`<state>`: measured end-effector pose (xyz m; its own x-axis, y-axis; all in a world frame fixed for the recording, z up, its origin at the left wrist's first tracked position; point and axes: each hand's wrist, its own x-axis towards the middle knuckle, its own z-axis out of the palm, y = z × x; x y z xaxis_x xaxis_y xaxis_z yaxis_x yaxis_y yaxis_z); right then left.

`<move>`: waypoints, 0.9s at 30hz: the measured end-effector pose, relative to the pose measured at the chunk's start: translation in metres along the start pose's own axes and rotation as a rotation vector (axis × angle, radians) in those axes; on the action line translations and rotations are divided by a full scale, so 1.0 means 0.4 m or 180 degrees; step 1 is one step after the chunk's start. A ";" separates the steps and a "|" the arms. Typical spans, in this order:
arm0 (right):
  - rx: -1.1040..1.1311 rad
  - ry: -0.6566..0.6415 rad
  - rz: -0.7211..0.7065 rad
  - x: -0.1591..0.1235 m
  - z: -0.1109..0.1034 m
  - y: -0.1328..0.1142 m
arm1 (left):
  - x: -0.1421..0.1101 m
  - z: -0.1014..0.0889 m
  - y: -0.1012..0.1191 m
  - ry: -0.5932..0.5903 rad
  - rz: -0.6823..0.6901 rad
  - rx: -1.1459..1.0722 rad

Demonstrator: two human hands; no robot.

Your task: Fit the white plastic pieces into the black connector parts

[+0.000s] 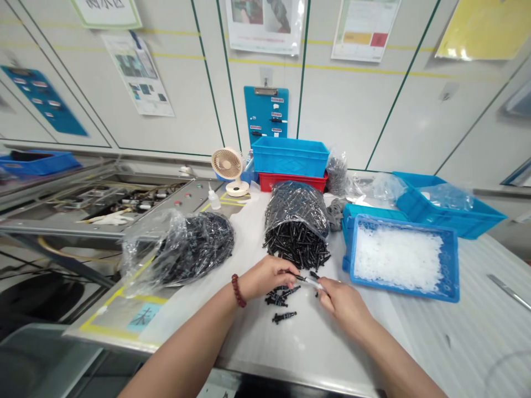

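My left hand (279,276) pinches a small black plastic part (297,277) between thumb and fingers. From the other side my right hand (338,296) grips a small white piece (313,283), its tip meeting the black part. Just beyond the hands, a clear bag (296,202) lies with its mouth toward me, and many black parts (295,243) spill from it. Below my left hand are several loose black parts (277,297), and one single black part (284,317) lies nearer to me. At the right stands a blue tray (455,265) full of small white pieces (398,257).
A second bag of black parts (199,246) lies at left. Behind stand a beige fan (228,164), a small squeeze bottle (213,199), and a blue bin (290,157) on a red bin (269,181). Another blue bin (477,215) is at far right, near a metal strip (509,290).
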<state>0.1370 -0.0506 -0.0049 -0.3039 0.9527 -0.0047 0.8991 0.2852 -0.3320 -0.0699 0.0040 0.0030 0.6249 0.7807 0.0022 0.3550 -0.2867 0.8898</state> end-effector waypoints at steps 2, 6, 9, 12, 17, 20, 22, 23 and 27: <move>0.0022 -0.0005 -0.0086 -0.002 0.003 -0.002 | -0.001 0.006 0.005 -0.0140 -0.0075 -0.0078; 0.0025 -0.0081 -0.0168 -0.004 0.003 -0.008 | 0.001 0.022 0.020 -0.0067 0.0081 0.0451; -0.0057 -0.0055 -0.0023 -0.005 0.001 -0.013 | 0.003 0.032 0.027 0.0040 0.0121 0.0542; -0.0249 0.0012 0.0234 -0.005 0.001 -0.018 | 0.001 0.042 0.028 0.0047 0.0133 0.0524; -0.0452 0.0030 0.0436 -0.005 0.003 -0.022 | -0.003 0.054 0.023 0.0039 0.0258 0.0616; -0.0427 0.0029 0.0494 -0.006 0.002 -0.021 | -0.003 0.051 0.023 0.0022 0.0207 0.0535; -0.0307 0.0011 0.0470 -0.006 -0.001 -0.021 | -0.002 0.045 0.025 0.0034 0.0243 0.0519; -0.0203 -0.0001 0.0404 -0.006 -0.003 -0.020 | -0.002 0.041 0.025 0.0052 0.0303 0.0539; 0.0362 -0.0019 -0.0094 -0.007 -0.005 -0.014 | 0.000 0.028 0.020 0.0132 0.0511 0.0464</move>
<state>0.1334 -0.0546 -0.0010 -0.3321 0.9433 0.0011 0.8482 0.2991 -0.4371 -0.0593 -0.0043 0.0050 0.6534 0.7399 0.1601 0.3519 -0.4842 0.8011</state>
